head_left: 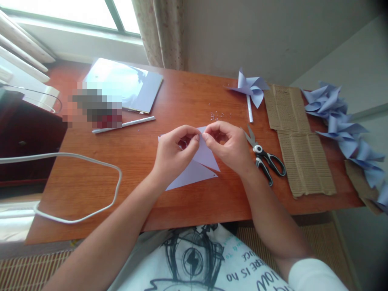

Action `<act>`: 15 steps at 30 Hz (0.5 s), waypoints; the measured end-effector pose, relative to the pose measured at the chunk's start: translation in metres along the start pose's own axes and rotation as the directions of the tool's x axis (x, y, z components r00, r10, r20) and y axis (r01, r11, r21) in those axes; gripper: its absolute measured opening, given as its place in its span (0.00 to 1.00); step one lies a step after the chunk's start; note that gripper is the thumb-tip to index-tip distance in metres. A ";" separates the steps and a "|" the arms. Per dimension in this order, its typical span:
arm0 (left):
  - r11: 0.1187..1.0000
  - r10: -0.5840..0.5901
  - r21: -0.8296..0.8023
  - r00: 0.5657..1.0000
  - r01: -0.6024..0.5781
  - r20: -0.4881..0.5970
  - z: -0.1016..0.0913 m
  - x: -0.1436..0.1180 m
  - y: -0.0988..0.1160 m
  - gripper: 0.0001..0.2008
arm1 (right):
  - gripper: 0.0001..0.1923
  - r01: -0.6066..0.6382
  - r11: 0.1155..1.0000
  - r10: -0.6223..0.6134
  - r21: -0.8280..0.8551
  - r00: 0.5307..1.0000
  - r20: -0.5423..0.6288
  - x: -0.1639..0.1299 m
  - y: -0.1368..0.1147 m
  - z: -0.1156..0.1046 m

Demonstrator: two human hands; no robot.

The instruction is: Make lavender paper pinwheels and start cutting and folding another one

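Note:
A cut sheet of pale lilac paper (pixel 200 165) lies on the wooden table (pixel 127 161), its pointed flaps spread toward me. My left hand (pixel 174 153) and my right hand (pixel 230 145) meet over its middle. Both pinch paper flaps between thumb and fingers, fingertips nearly touching. What sits between the fingertips is too small to tell. Black-handled scissors (pixel 265 157) lie just right of my right hand. A finished lilac pinwheel (pixel 250 87) on a white stick rests at the far side.
Corrugated cardboard (pixel 300 137) lies at the right, with several lilac pinwheels (pixel 348 129) piled past it. Small beads (pixel 218 116) are scattered ahead of my hands. A white paper stick (pixel 133 123), a lilac paper stack (pixel 127 85) and a white cable (pixel 91 161) lie at the left.

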State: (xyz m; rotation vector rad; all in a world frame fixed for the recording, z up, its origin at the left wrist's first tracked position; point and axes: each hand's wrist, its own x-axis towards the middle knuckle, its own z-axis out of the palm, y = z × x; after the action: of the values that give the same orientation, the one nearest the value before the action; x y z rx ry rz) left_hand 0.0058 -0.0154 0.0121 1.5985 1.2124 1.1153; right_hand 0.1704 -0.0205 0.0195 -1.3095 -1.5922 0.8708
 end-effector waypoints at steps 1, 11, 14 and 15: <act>1.000 0.002 -0.007 1.000 -0.002 0.005 0.000 0.000 0.000 0.04 | 0.03 0.007 1.000 -0.007 -0.006 1.000 0.000 0.000 0.000 0.000; 0.941 0.185 0.285 0.983 -0.181 0.013 -0.001 -0.004 -0.004 0.05 | 0.05 0.175 0.951 -0.169 -0.256 0.985 0.045 0.000 -0.003 -0.005; 0.915 0.226 0.336 0.974 -0.222 0.030 0.000 -0.004 -0.004 0.06 | 0.06 0.244 0.906 -0.239 -0.346 0.969 0.057 0.000 -0.001 -0.004; 0.914 0.230 0.337 0.973 -0.227 0.032 0.000 -0.004 -0.004 0.07 | 0.07 0.264 0.889 -0.263 -0.374 0.963 0.056 0.000 -0.001 -0.004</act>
State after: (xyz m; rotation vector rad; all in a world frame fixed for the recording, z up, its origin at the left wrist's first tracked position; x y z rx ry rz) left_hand 0.0040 -0.0186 0.0075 2.0436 1.3001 1.0982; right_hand 0.1736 -0.0210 0.0215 -1.3045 -1.9552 0.4077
